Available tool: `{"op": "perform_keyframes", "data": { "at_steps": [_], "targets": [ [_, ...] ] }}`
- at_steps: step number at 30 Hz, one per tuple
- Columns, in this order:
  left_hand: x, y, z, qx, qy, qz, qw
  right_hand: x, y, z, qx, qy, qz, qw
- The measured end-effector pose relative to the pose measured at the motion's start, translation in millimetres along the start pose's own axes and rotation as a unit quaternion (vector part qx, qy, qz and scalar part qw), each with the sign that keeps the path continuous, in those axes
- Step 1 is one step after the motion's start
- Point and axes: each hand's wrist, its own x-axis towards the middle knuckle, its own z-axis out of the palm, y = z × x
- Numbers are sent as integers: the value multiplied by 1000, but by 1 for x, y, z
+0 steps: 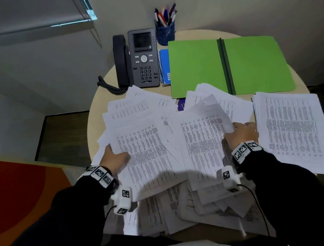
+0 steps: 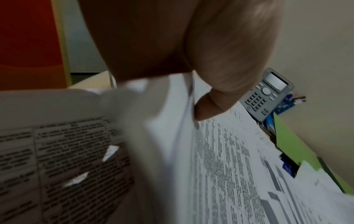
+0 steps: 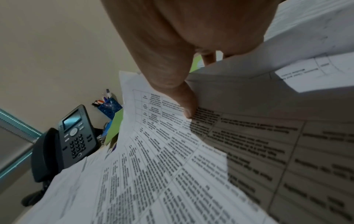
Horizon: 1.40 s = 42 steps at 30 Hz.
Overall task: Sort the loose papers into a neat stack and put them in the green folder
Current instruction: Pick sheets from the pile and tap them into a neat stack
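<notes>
Loose printed papers [image 1: 158,135] lie fanned over the round table. My left hand [image 1: 115,158] pinches a bundle of sheets [image 2: 182,136] at its left edge, thumb on top. At the right edge of another sheet [image 1: 205,138] my right hand [image 1: 240,133] grips, thumb [image 3: 184,103] pressed on the print. A squared stack of papers [image 1: 292,129] lies at the right. The green folder [image 1: 227,65] lies open and flat behind the papers; a strip of it shows in the left wrist view [image 2: 291,141].
A grey desk phone [image 1: 139,60] stands at the back left of the table [image 1: 97,102], a blue pen cup [image 1: 165,28] and a blue spiral notebook [image 1: 165,67] beside it. An orange chair [image 1: 12,192] is at my left. More sheets hang over the near edge.
</notes>
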Motion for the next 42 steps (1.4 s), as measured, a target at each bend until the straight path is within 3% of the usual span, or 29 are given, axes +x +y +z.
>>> {"op": "perform_keyframes", "data": {
  "at_steps": [3,8,12,16,19,23,27,29,31,37,42],
  "targets": [
    [4,-5,-9,6,7,1,1000,4,0,0,-14,1,-4,1000],
    [4,-12,-4,-102,27,-8,994,0,-8,-2,-25,5,-1,1000],
    [-4,-11,-2,6,60,7,998,1,-9,-6,12,-6,-3,1000],
    [-13,-11,-6,34,38,52,997,-3,-10,-14,146,-4,17,989],
    [-20,-8,-8,31,43,45,998,-4,-4,-25,165,-50,-13,985],
    [-22,-6,-4,51,40,72,995,0,9,-42,221,-110,-56,967],
    [-5,5,5,218,74,120,966,1,27,-55,343,-118,-69,929],
    [4,10,12,279,78,105,951,-8,30,-58,415,-131,-62,898],
    [8,14,20,291,68,78,951,-16,33,-62,435,-132,-53,889],
    [15,20,22,303,74,6,950,-20,46,-49,369,-128,-39,920],
    [27,22,14,273,92,-10,958,-24,41,-47,252,-122,-83,956]
  ]
}}
